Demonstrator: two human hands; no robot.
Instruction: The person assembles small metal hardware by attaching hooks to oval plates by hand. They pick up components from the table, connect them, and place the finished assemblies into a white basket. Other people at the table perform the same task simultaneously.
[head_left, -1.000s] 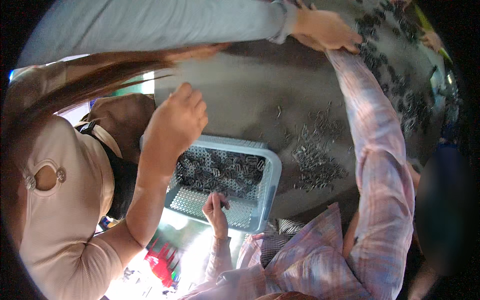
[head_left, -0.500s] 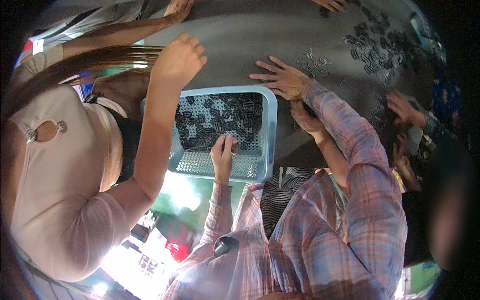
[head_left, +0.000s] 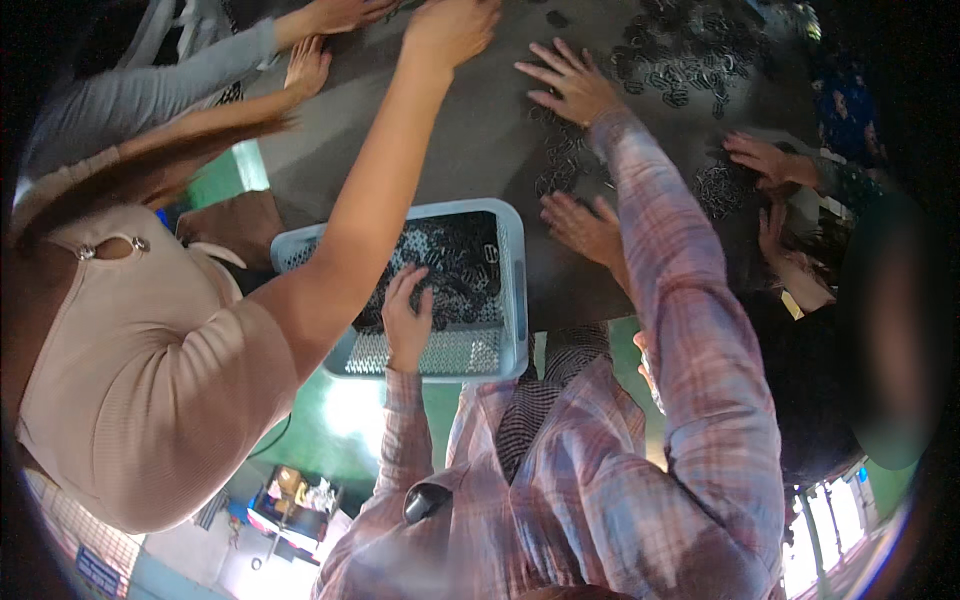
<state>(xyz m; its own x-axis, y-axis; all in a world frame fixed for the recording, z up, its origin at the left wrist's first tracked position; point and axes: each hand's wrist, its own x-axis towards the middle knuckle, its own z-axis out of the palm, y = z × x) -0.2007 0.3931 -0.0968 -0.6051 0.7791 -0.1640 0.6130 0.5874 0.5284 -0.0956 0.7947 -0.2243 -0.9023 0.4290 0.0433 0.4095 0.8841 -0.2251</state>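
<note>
My left hand [head_left: 406,318] hangs over the near part of a light blue perforated plastic basket [head_left: 515,300]. Its fingers and thumb stand apart, with nothing visible between them. Small black slotted buckle-like pieces [head_left: 455,270] cover much of the basket's bottom. Further off to the right, my right hand [head_left: 578,88] is spread palm down over the dark table, at the end of my plaid sleeve. Black ring-shaped pieces [head_left: 565,150] lie just below this hand. A larger heap of black buckle-like pieces [head_left: 690,55] lies to its right.
A co-worker's bare arm [head_left: 375,190] crosses the basket's left side, its hand [head_left: 452,30] above the table. Another person's hand [head_left: 585,228] rests between basket and my right sleeve. More hands [head_left: 765,158] work at right beside a small pile [head_left: 722,188], and others [head_left: 308,68] at upper left.
My right hand has moved farther away over the table. My left hand's pinched fingers have spread. The co-worker's arm at left has swung right, across the basket.
</note>
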